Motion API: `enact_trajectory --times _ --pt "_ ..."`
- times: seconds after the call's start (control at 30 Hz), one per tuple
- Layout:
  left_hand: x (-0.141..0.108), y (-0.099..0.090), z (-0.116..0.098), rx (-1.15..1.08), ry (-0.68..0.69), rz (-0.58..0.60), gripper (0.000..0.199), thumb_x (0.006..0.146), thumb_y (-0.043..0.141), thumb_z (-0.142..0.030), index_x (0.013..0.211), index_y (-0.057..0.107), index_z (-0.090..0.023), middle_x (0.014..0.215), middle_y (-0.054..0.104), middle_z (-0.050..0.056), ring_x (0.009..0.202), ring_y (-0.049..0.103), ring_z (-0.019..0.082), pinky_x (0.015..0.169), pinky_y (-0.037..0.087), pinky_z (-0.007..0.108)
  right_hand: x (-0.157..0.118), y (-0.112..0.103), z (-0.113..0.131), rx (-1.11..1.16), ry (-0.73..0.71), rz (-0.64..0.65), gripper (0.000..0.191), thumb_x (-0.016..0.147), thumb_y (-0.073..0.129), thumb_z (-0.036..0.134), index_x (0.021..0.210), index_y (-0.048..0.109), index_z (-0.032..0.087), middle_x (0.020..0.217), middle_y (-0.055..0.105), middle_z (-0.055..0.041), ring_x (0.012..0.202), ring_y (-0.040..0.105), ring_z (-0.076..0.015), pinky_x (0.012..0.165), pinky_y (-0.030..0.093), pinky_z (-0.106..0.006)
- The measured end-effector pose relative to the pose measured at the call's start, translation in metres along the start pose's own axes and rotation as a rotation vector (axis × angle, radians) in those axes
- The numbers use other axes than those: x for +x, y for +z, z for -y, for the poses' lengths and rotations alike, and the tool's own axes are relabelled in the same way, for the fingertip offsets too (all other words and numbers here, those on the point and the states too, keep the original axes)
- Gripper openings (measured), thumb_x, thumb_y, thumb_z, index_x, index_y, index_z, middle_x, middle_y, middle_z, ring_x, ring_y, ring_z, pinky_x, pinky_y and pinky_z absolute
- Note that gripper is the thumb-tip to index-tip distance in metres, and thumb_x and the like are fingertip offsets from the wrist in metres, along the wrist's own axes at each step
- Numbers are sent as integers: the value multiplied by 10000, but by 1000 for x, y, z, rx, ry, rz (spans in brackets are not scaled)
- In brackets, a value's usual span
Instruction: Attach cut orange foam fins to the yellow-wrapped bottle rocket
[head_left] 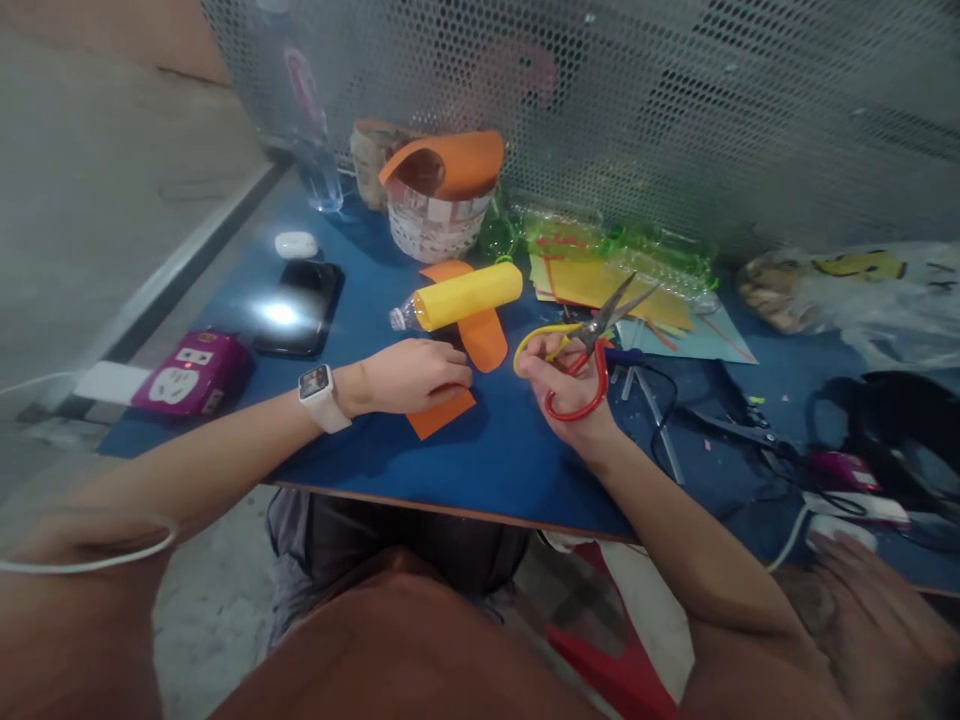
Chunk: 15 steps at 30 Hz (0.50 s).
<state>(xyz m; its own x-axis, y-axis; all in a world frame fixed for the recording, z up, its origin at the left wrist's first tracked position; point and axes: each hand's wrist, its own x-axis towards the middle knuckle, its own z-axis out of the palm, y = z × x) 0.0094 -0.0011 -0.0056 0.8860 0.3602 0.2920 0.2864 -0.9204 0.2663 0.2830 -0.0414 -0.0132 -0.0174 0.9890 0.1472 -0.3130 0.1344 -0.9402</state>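
My left hand (420,376), with a white watch on its wrist, rests over a small orange paper piece (441,414) near the table's front edge. Its fingers are curled down onto the paper. My right hand (566,390) is closed around scissors (592,335) with red and yellow handles; their blades are apart and point up and right. Behind my hands lies a clear bottle wrapped in yellow paper (471,297), on top of an orange paper strip (484,340) with rounded ends.
On the blue table (480,470) are a phone (300,308), a purple socket block (196,372), a paper-filled basket (435,225), coloured sheets (679,338), green bottles and cables. Another person's hand (877,590) is at the right edge. A perforated metal panel (637,120) stands behind.
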Motion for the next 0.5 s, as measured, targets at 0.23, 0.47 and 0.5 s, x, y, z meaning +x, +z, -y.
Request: enact_trajectory --times 0.23,0.47,0.5 --pt "-2 1 2 23 -26 25 197 1153 633 -198 1158 830 -205 1091 843 73 966 796 227 880 594 333 5 -6 4 -49 57 -50 279 858 977 386 1026 782 278 868 750 30 795 747 -163 791 633 -346" --pt "0 1 1 26 24 -91 181 1170 647 -217 1131 823 -197 1090 843 72 1000 780 252 927 611 382 3 -3 9 -36 93 -38 339 786 967 344 1068 789 284 972 820 13 940 862 -228 950 705 -430" --pt "2 -1 -1 28 17 -142 181 1178 646 -238 1130 815 -195 1108 841 82 1009 776 258 940 616 396 1 -1 10 -32 99 -29 341 796 971 366 1072 788 287 991 835 7 990 881 -250 994 712 -453"
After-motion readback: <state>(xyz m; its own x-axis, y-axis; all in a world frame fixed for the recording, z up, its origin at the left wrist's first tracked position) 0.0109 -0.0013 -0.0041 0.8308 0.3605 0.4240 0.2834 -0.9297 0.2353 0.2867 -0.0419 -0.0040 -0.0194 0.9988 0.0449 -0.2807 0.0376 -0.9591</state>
